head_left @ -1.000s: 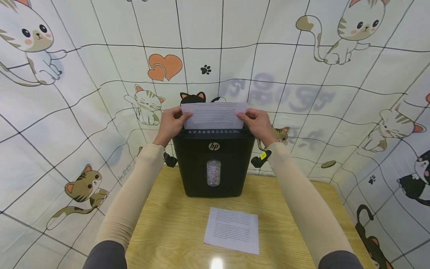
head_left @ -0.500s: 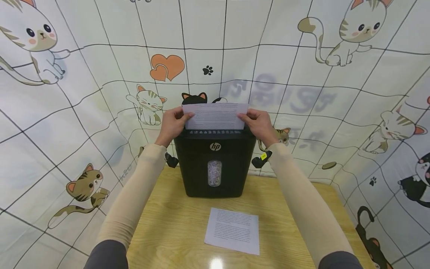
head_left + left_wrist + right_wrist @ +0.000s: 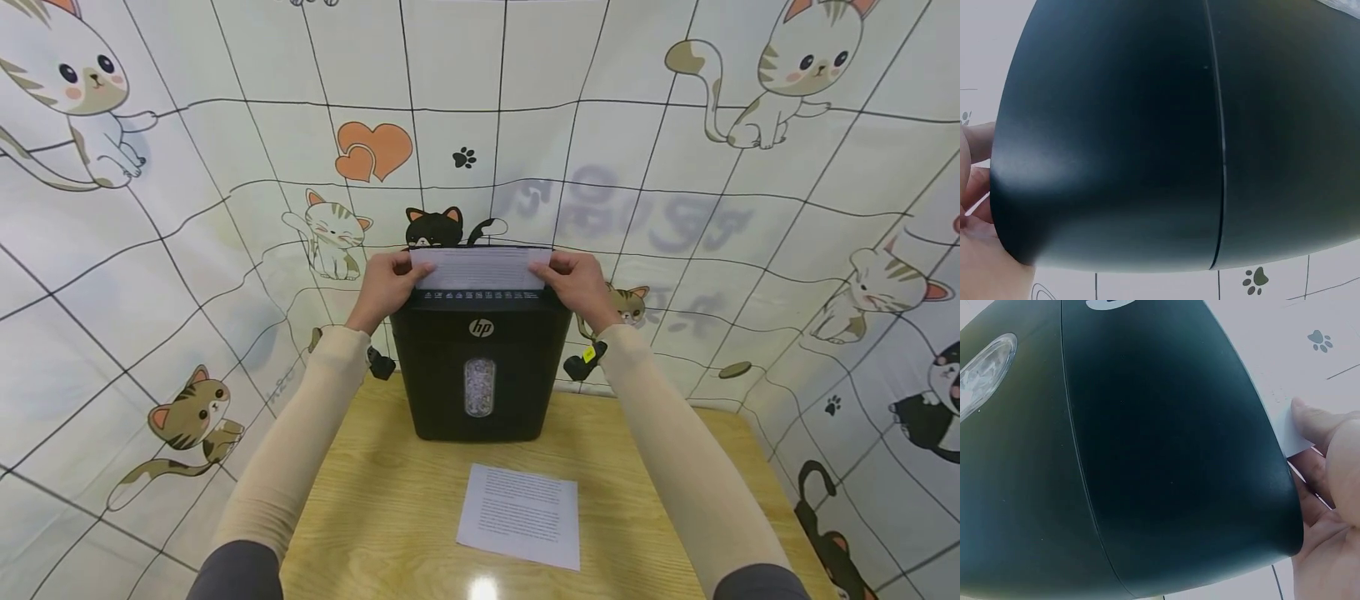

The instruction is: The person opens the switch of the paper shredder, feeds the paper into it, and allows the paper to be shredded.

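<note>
A black HP paper shredder (image 3: 442, 367) stands upright at the back of the table. Out of its top slot rises a printed sheet of paper (image 3: 480, 268), its upper part still showing. My left hand (image 3: 386, 287) pinches the sheet's left edge between thumb and fingers, and my right hand (image 3: 577, 285) pinches the right edge the same way. Both hands are close over the shredder's top. In the right wrist view the thumb presses on a corner of white paper (image 3: 1291, 434) beside the black housing. The left wrist view shows mostly the shredder's side, with the left fingers partly hidden behind it.
A second printed sheet (image 3: 519, 517) lies flat on the wooden table (image 3: 390, 500) in front of the shredder. Shredded paper shows through the clear window (image 3: 479, 388). A white cloth with cat drawings (image 3: 637, 125) hangs close behind and at both sides.
The held sheet has sunk lower into the shredder's slot, so less of it shows. Both hands have come down with it, keeping their pinch. The sheet on the table stays put.
</note>
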A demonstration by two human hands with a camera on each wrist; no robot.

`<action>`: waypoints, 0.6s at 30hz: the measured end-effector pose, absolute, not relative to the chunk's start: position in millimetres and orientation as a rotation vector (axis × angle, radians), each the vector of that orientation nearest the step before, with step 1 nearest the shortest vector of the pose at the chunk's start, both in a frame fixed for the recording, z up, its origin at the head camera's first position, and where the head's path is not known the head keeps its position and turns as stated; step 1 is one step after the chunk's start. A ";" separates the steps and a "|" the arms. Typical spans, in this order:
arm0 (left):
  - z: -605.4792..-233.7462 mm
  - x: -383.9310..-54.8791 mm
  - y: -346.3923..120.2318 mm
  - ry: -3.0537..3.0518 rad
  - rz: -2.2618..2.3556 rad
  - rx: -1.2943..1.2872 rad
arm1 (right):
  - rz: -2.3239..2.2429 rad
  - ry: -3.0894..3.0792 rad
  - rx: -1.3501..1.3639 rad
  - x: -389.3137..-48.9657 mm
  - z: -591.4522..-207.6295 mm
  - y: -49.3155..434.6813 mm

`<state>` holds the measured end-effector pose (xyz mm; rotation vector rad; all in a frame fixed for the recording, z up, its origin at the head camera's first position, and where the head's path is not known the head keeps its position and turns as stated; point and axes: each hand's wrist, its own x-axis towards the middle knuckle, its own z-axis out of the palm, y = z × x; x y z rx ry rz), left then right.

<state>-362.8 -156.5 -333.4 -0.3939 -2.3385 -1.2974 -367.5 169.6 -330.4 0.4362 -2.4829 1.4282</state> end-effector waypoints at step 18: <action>-329.1 -357.7 -160.8 -2.247 -1.378 -0.348 | 1.506 -2.448 0.377 -356.8 -325.8 179.2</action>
